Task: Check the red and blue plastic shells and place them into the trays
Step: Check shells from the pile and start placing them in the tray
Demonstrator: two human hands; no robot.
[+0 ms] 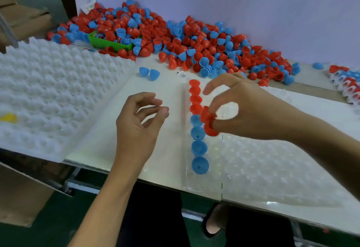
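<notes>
Red shells [209, 121] pinched in my right hand [239, 110] need seating in the clear tray's [263, 161] second column; left hand [140, 122] loosely curled, empty.

White table [155, 91], shell pile [194, 38], two clear trays [263, 165], green bin [109, 43]

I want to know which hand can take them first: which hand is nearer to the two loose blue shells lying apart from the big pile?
Left. The left hand hovers just below the two loose blue shells; the right hand, holding red shells, is farther off to their right.
</notes>
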